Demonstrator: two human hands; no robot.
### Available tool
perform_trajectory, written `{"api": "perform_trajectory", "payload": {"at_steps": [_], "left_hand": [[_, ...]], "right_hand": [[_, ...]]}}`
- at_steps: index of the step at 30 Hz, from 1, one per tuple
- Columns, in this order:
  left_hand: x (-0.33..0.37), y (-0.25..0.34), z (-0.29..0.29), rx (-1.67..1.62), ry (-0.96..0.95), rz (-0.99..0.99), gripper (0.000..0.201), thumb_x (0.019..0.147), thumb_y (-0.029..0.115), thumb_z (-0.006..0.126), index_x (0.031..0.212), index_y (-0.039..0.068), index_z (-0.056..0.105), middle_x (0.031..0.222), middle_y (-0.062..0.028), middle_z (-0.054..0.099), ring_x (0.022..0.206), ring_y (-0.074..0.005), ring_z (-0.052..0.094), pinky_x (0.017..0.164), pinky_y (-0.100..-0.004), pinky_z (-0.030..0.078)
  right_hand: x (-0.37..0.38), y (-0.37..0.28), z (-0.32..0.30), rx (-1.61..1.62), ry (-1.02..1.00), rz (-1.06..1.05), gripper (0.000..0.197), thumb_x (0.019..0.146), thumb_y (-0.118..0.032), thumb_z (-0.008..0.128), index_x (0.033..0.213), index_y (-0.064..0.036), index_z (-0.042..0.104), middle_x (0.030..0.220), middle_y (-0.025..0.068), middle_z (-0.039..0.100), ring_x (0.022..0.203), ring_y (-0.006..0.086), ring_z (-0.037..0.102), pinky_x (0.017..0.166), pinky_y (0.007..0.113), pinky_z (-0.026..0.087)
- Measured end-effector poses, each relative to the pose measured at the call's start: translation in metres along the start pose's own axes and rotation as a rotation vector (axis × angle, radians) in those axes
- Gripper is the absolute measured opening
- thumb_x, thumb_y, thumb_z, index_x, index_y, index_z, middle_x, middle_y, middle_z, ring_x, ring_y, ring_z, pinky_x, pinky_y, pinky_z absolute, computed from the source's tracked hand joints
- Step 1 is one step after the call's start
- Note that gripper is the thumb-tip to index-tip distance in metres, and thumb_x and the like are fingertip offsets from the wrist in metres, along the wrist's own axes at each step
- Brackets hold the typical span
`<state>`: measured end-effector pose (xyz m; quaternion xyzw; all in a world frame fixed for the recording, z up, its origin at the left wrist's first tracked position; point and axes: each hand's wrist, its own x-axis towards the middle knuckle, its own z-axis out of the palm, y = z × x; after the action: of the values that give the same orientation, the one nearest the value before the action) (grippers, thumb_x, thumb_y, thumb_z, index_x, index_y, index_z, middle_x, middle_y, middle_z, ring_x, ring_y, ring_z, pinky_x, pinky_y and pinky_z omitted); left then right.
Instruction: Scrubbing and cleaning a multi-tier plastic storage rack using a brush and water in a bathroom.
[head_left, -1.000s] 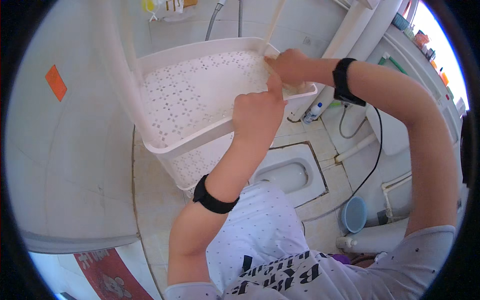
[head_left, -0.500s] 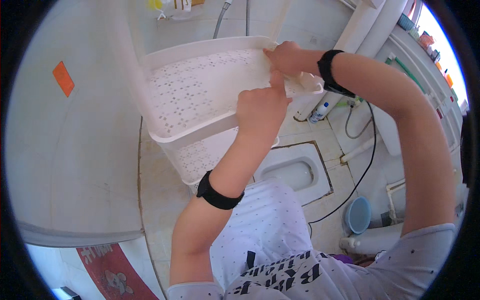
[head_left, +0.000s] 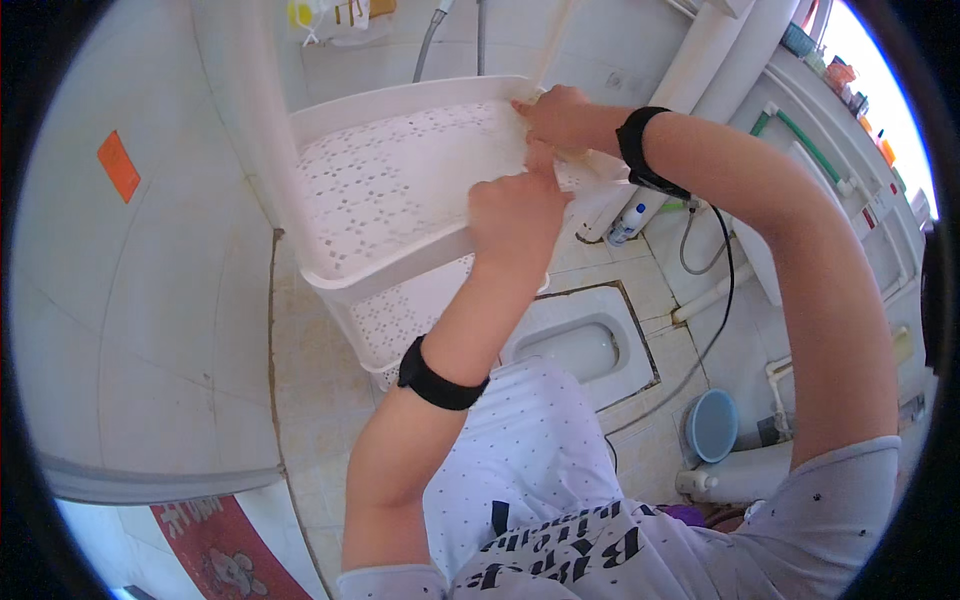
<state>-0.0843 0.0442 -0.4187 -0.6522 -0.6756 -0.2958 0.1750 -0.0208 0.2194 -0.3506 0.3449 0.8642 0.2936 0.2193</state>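
A white plastic shelf rack (head_left: 400, 268) stands before me, its trays pierced with small diamond-shaped holes. My left hand (head_left: 515, 215) is closed at the front rim of the upper tray, near its right end, with the index finger stretched toward the other hand. At the back right corner, where a post meets the tray, my right hand (head_left: 562, 118) is closed on the rack, one finger reaching over the tray. The hands nearly touch. Their undersides hide where the fingertips grip. A lower tray (head_left: 405, 312) shows beneath.
A squat toilet (head_left: 580, 350) is set in the tiled floor below the rack. To the right are a blue basin (head_left: 713, 427), a bottle (head_left: 627, 225), white pipes (head_left: 690, 95) and a dark cable (head_left: 728, 290). A tiled wall (head_left: 150, 330) rises at left.
The view has shifted slightly. Both hands stay at the right end of the upper tray, having moved only a little; the rack stands as before.
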Motion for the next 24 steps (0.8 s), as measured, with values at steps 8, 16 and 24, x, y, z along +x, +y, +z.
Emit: {"api": "perform_trajectory", "payload": {"at_steps": [8, 16, 24], "left_hand": [[-0.001, -0.004, -0.007, 0.009, -0.03, 0.006, 0.056, 0.079, 0.055, 0.066, 0.1, 0.005, 0.049, 0.055, -0.007, 0.063, 0.054, -0.0237, 0.067, 0.047, -0.0349, 0.051], [0.001, -0.019, -0.003, 0.018, -0.016, 0.003, 0.056, 0.08, 0.055, 0.065, 0.099, 0.005, 0.05, 0.055, -0.0068, 0.063, 0.052, -0.0244, 0.067, 0.045, -0.0358, 0.05], [-0.001, -0.009, 0.003, 0.148, 0.117, 0.077, 0.057, 0.078, 0.058, 0.064, 0.1, 0.007, 0.052, 0.048, -0.0018, 0.058, 0.044, -0.0184, 0.063, 0.042, -0.0303, 0.047]], "right_hand": [[-0.021, -0.002, 0.011, -0.111, -0.028, -0.113, 0.073, 0.083, -0.037, 0.059, 0.144, -0.0053, 0.035, 0.094, 0.0153, 0.069, 0.086, 0.0315, 0.068, 0.07, 0.042, 0.054], [-0.022, -0.02, -0.006, 0.04, -0.053, -0.051, 0.071, 0.084, -0.032, 0.058, 0.147, -0.0121, 0.032, 0.093, 0.015, 0.069, 0.085, 0.0324, 0.068, 0.071, 0.043, 0.054], [-0.013, -0.006, 0.0, 0.149, -0.029, -0.021, 0.066, 0.09, -0.03, 0.048, 0.15, -0.0181, 0.026, 0.1, 0.0185, 0.068, 0.092, 0.0351, 0.067, 0.077, 0.044, 0.052]]}}
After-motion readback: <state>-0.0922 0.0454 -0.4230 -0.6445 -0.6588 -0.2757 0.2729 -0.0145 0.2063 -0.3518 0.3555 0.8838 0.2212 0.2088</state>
